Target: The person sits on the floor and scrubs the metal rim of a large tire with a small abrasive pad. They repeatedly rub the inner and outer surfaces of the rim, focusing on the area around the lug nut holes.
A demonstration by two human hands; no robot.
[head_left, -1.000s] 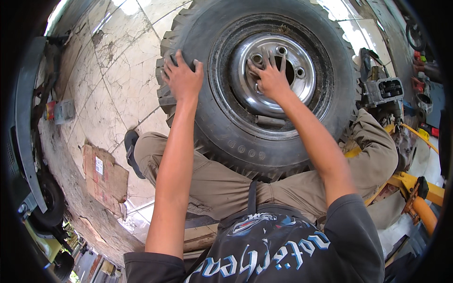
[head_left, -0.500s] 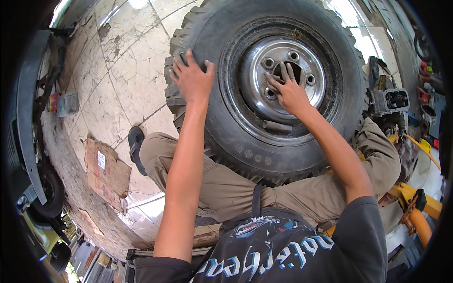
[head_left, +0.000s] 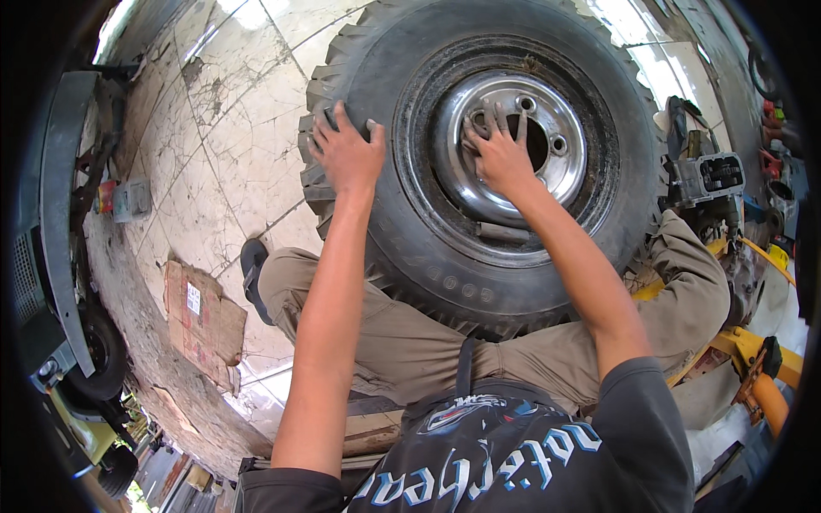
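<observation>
A large black tyre (head_left: 505, 286) with a chunky tread lies on its side between my bent legs. Set inside it is a shiny steel wheel rim (head_left: 556, 175) with bolt holes around a round centre opening. My left hand (head_left: 349, 158) rests on the tyre's left shoulder, fingers spread over the tread edge. On the left part of the rim's centre lies my right hand (head_left: 500, 158), its fingers apart and covering some bolt holes. A short dark bar-like piece (head_left: 503, 232) sits in the lower part of the rim. Neither hand holds anything.
Cracked floor tiles (head_left: 248, 137) spread to the left, with a torn cardboard piece (head_left: 201, 312) on them. A metal-framed machine (head_left: 64, 214) stands at the far left. Greasy mechanical parts (head_left: 705, 179) and a yellow metal frame (head_left: 753, 355) are at the right.
My right hand has slid left across the rim's centre, uncovering more of the opening. My left hand stays on the tyre's edge. The view has shifted slightly.
</observation>
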